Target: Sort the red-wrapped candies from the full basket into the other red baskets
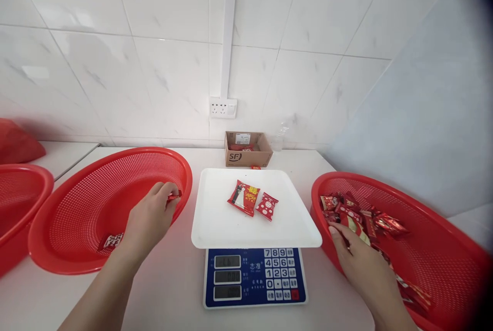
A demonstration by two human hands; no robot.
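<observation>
fingers [168, 190] of the left hand [150, 215] are pinched narrow on a little red packet [175, 196], at nine o'clock from the scale tray [219, 223], above the left basket [103, 182] and near its right rim. one dark red packet with white lettering [111, 240] lies low in that basket, close behind the wrist as i see it.

over at four o'clock, the right hand [360, 256] reaches over the rim of the right basket [442, 249], its fingers bent in among a heap of red wrapped packets [348, 213]. i can't tell whether they grip one, since the tips are hidden.

on the white tray, just about its middle, sit two packets side by side: a larger red and yellow one [244, 197], and at four o'clock from it a smaller red one with white dots [267, 207]. the scale's blue panel [254, 290] faces out at six o'clock, keypad to its right. at twelve o'clock stands a cardboard box [248, 159] with red packets inside. another red basket [23, 187] is out beyond the left one at nine.
</observation>
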